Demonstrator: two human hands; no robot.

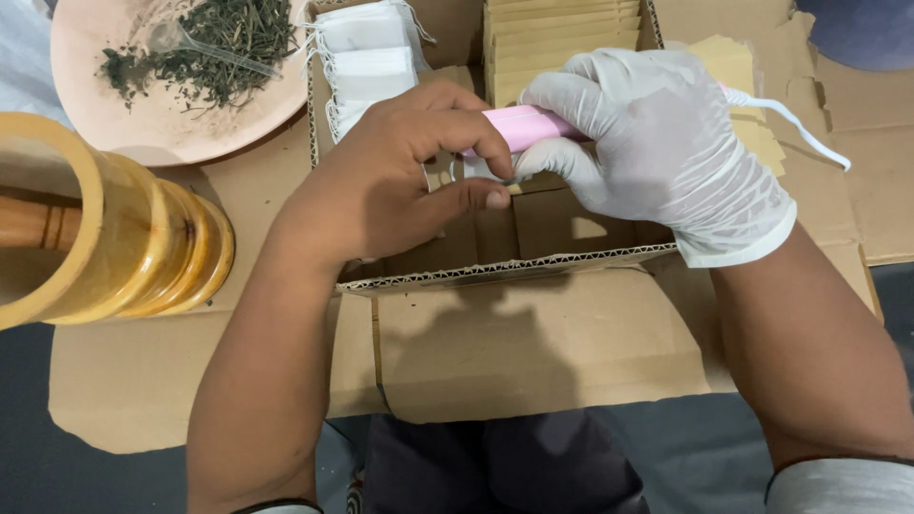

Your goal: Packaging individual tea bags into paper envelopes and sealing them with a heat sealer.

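My gloved right hand wraps its fingers around a pink sealer over the open box. My bare left hand pinches narrow at the sealer's tip; what it nips is too small to tell. White bags and tan envelopes sit inside the box; a plate of dried herbs lies beyond, a wooden mortar left.

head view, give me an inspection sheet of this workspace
surface: flattened cardboard over a dark floor
job's things: pink handheld device; small white bag at its tip; open cardboard box holding white bags and tan envelopes
clutter: pink plate of dried herbs with clear spoon; wooden mortar
grippers: left hand bare, pinching the bag; right hand gloved, grip on device
cables: white cord off device
surroundings: nothing seen
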